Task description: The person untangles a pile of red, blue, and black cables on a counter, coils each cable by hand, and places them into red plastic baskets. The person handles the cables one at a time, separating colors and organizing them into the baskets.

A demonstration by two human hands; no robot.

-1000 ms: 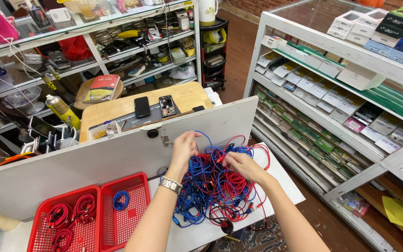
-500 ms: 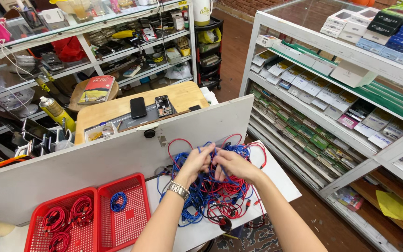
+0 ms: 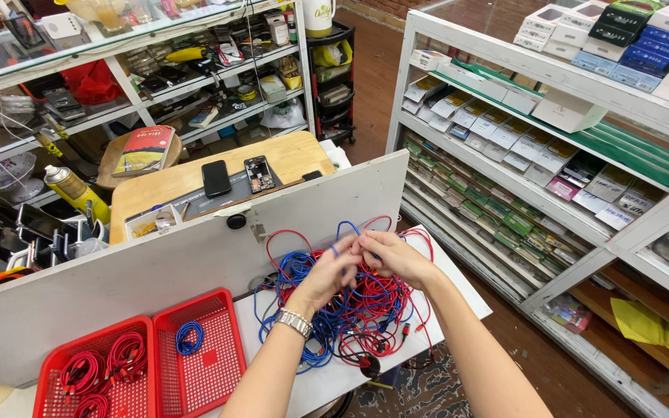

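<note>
A tangled heap of red and blue cables [image 3: 354,306] lies on the white tabletop [image 3: 458,286] in front of me. My left hand [image 3: 328,275], with a metal watch at the wrist, and my right hand [image 3: 393,255] meet above the heap, fingers pinched on a blue cable strand pulled up from it. At the lower left stand two red plastic baskets: the left basket [image 3: 56,371] holds coiled red cables [image 3: 106,364], the right basket [image 3: 218,364] holds one coiled blue cable [image 3: 188,337].
A white upright panel [image 3: 156,271] runs behind the heap. Beyond it a wooden table [image 3: 288,159] carries two phones [image 3: 216,178] and a book. Glass shelves of small goods stand at the back and boxed stock shelves [image 3: 551,147] at the right. A yellow spray can [image 3: 75,190] stands left.
Both hands have come together and lifted slightly over the heap; a second ago they were spread apart on the cables. The view has shifted a little to the right.
</note>
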